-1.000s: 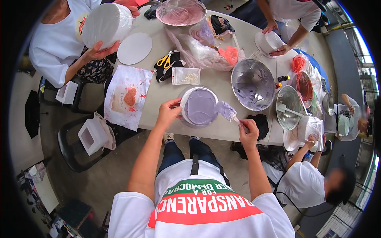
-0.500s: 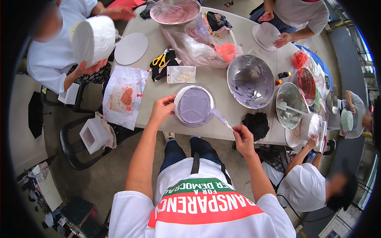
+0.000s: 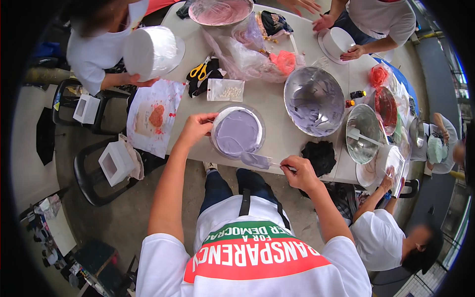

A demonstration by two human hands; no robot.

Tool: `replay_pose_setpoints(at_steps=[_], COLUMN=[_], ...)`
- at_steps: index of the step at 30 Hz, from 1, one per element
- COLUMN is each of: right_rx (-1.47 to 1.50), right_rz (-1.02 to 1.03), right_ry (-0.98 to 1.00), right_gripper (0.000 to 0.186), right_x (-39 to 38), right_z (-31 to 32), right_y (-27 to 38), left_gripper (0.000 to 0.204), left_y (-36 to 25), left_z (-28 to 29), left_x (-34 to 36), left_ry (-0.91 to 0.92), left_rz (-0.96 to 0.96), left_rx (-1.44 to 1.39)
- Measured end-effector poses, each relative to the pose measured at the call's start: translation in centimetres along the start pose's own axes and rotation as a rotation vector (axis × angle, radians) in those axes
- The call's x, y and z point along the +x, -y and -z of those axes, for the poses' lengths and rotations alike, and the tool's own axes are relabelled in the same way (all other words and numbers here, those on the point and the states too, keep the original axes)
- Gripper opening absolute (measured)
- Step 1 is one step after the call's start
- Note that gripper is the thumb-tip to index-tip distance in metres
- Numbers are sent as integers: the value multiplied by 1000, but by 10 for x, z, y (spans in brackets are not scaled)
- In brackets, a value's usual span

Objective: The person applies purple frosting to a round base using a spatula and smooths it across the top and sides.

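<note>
The cake (image 3: 239, 132), round with white sides and a purple top, sits just above the middle of the frame on the table (image 3: 269, 101), near its lower edge. The left hand (image 3: 197, 128) has its fingers against the cake's upper-left side; whether it grips or merely steadies cannot be told. The right hand (image 3: 301, 173), right of centre, grasps the spatula (image 3: 256, 160) by its handle; the purple-coated blade points left and overlaps the cake's lower edge, though contact is unclear. Just above the cake lies a packet (image 3: 225, 90) of pale beads, with yellow-handled scissors (image 3: 199, 72) to its upper left. Right of centre stands a steel bowl (image 3: 314, 101) smeared with purple, and below it a black cloth (image 3: 318, 157). At the upper left a co-worker (image 3: 96, 62) holds a white drum (image 3: 151, 53); a pink-filled bowl (image 3: 220, 12) stands at the top.
</note>
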State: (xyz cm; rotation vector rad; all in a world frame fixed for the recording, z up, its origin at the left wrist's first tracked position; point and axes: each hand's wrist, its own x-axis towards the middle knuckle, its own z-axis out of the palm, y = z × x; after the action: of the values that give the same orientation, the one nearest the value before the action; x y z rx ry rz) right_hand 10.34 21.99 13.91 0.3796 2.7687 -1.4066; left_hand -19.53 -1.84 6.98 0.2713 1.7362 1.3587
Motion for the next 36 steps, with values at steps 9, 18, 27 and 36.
replay_pose_setpoints(at_steps=[9,18,27,36], right_rx=[503,1464,1335,1274], right_rz=[-280,-613,-735,-703], right_ry=[-195,-240,-295,-359], right_gripper=[11,14,16,16], right_x=[2,-2,-3,11], right_z=[-10,-79,-73,-96], right_y=[-37,-29,-14,-12], left_gripper=[40,42,43,41], left_y=[-4,-1,-2,2], left_z=[-1,-3,-4,-2], left_x=[-2,-3,-2,-2], left_ry=[0,-24,-1,16], left_rz=[-13,15,12,17], left_rx=[56,-24,-30,-85])
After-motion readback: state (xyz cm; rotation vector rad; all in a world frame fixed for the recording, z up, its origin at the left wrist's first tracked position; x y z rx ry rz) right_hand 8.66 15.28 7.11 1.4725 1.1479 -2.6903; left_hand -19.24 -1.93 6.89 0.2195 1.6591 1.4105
